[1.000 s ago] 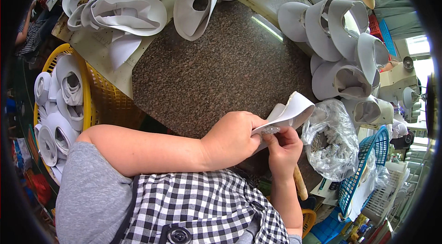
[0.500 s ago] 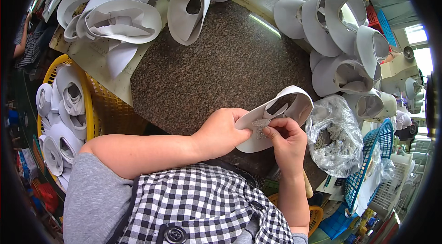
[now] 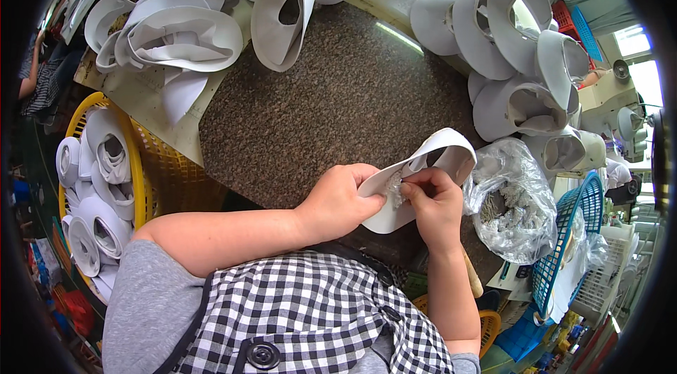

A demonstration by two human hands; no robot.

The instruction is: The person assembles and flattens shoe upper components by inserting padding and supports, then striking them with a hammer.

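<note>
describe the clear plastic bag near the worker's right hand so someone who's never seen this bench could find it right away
Start at the speckled brown work surface in the middle, then move to its right edge, just beyond the right hand. There lies the clear plastic bag, crinkled and shiny, with small pale pieces inside. Everything around it is opaque white shoe uppers or a blue basket; only the bag is see-through.

White curved piece, brown speckled worktop, yellow basket (white rolls inside), blue basket, black-and-white checked top

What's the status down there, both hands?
Left hand grips white curved piece. Right hand pinches small silvery bit against it. Clear bag beside, nothing blocking.
</note>
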